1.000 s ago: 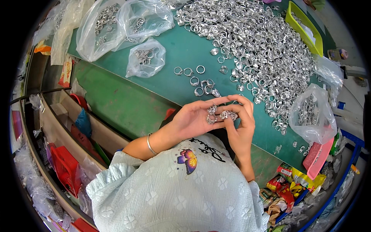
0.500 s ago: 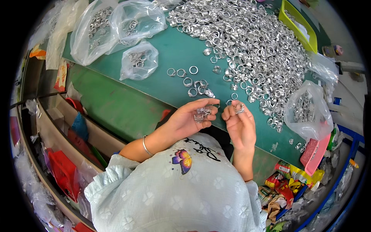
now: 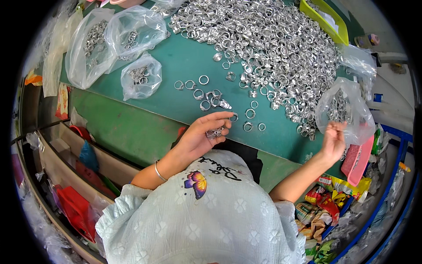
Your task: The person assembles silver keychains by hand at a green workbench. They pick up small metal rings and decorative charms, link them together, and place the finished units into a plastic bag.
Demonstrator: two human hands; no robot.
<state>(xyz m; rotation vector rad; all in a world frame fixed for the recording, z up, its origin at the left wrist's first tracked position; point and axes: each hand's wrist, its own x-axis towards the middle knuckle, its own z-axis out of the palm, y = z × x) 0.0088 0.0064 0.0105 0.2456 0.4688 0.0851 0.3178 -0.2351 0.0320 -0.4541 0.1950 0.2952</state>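
Observation:
Several silver rings lie in the curled fingers of my left hand (image 3: 201,132), close to the table's near edge. One ring (image 3: 234,117) sticks out at its fingertips. My right hand (image 3: 333,143) reaches out to the right, fingers pinched together at the near side of a clear plastic bag (image 3: 367,116) with rings inside. What those fingers hold, if anything, is too small to make out. Beyond my left hand, a small cluster of loose rings (image 3: 198,94) rests on the green table (image 3: 176,57). A few more rings (image 3: 250,114) lie to the right of it.
A large pile of silver rings (image 3: 259,44) spreads over the far and right table. Clear bags of rings (image 3: 141,77) stand at left. A yellow-green basket (image 3: 336,31) sits far right, and a pink tray (image 3: 357,163) is by the right edge. Packets (image 3: 327,204) lie below it.
My right hand has moved from beside my left hand out to the bag at the right. Two more rings now show on the table near the edge. My left hand still holds rings.

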